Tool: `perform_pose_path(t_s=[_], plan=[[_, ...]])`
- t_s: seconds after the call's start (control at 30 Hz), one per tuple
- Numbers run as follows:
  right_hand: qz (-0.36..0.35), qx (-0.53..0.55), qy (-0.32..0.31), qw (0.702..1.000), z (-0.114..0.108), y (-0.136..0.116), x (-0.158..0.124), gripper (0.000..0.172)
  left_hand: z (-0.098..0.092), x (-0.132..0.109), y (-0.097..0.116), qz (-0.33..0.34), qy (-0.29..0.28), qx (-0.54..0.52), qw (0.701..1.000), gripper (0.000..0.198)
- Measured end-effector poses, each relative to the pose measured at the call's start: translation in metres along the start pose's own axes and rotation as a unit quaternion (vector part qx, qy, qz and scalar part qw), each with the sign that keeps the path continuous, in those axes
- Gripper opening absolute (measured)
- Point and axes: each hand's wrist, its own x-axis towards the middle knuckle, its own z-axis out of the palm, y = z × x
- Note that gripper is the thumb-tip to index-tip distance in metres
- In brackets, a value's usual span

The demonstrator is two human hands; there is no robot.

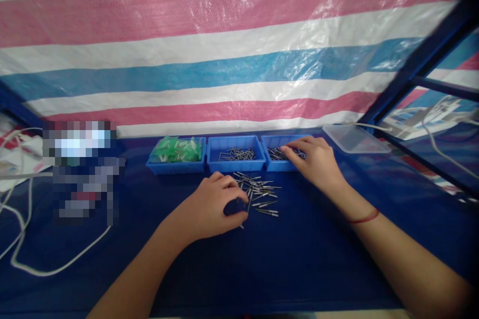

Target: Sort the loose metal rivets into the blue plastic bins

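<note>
Over the near-left edge of a loose pile of blind rivets (pixel 258 188), my left hand (pixel 211 208) curves with thumb and index finger apart. One thin rivet lies close by its fingertips, and another end shows below the thumb. My right hand (pixel 318 162) reaches into the right blue bin (pixel 273 165), which holds more rivets (pixel 277 153). Its thumb and fingers look spread over them, with the fingertips partly hidden. A middle blue bin (pixel 235 165) contains several rivets (pixel 241 153) lying mostly to its right side.
The left blue bin (pixel 175 167) is heaped with green plastic pieces (pixel 177 149). A clear plastic lid (pixel 355 139) lies at the back right. White cables (pixel 48 273) loop across the left side, near a blurred-out patch. A striped sheet (pixel 224 70) hangs behind the blue table (pixel 292 269).
</note>
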Motion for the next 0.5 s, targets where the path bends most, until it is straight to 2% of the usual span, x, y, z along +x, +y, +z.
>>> perform_pose_path(t_s=[0.1, 0.2, 0.4, 0.5], plan=[[0.006, 0.012, 0.015, 1.0, -0.005, -0.002, 0.0, 0.031, -0.001, -0.003, -0.003, -0.001, -0.042, 0.012, 0.999, 0.016], [-0.021, 0.061, 0.015, 0.998, -0.014, -0.012, -0.003, 0.028, 0.004, -0.001, -0.007, -0.009, -0.052, 0.023, 0.998, 0.008], [-0.095, 0.165, -0.058, 0.98, -0.015, -0.047, -0.018, 0.017, 0.002, -0.002, -0.011, -0.015, -0.055, 0.006, 0.998, 0.01], [-0.131, 0.195, -0.087, 0.968, -0.014, -0.06, -0.024, 0.014, -0.002, -0.008, -0.015, -0.017, -0.081, -0.026, 0.996, 0.01]])
